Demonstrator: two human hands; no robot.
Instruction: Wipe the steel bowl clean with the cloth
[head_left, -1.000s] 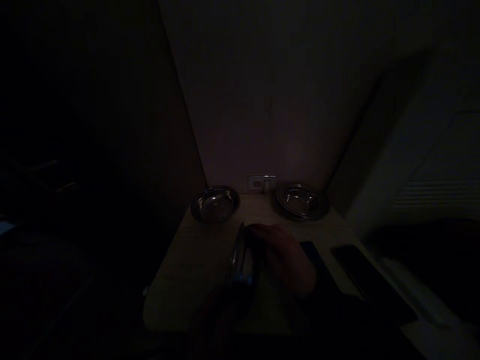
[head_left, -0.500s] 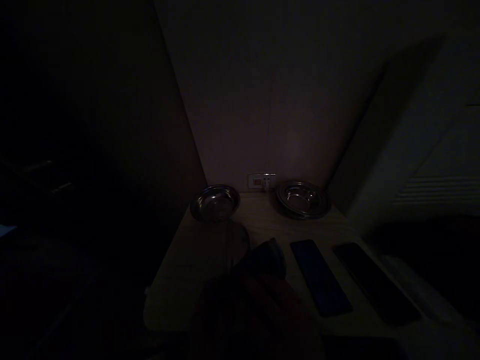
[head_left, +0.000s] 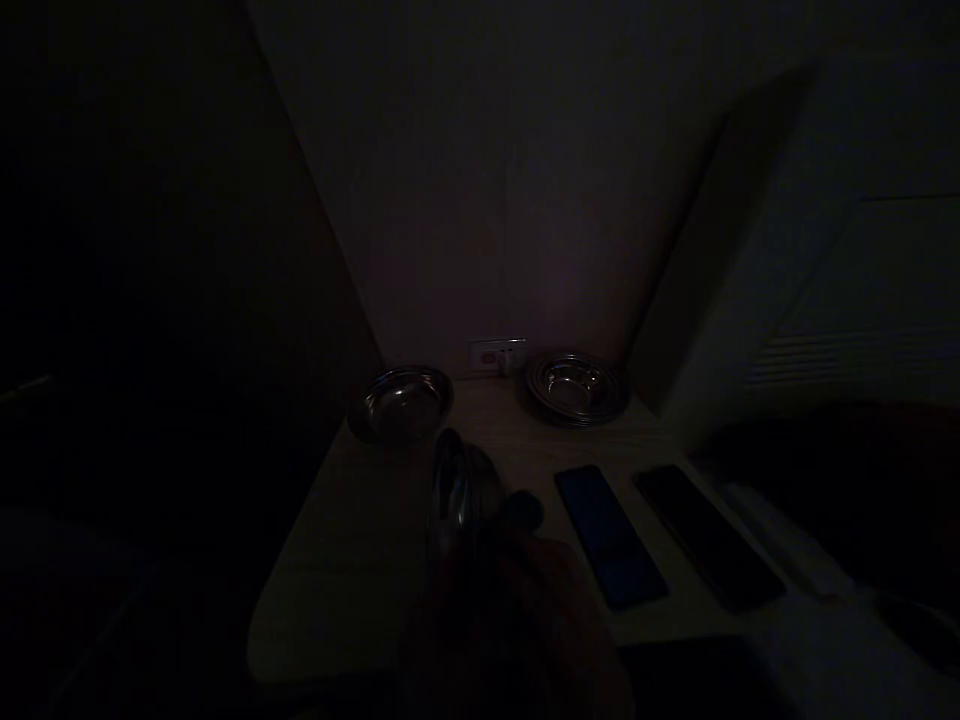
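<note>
Light: very dim; I could make out only outlines.
Held plate: a steel plate (head_left: 452, 497) stood on edge above the table (head_left: 352, 580), just below frame centre, its face turned toward 9 o'clock.
Right hand (head_left: 551, 600): a faint shape at 6 o'clock, pressed close against the plate's 3 o'clock side. I could not tell how far the fingers were curled or whether they gripped the rim.
Dark lump (head_left: 523, 510): sat between that hand and the plate; cloth or fingertips, I could not tell.
Left hand: lost in the dark.
Back of table: a shallow bowl-like plate (head_left: 401, 402) at 11 o'clock of the held one, a stack of ridged plates (head_left: 576, 385) at 1 o'clock, a wall socket (head_left: 496, 354) between them.
Toward 3 o'clock: a blue flat slab (head_left: 609, 538) and a black flat slab (head_left: 709, 537) lay side by side, apart.
</note>
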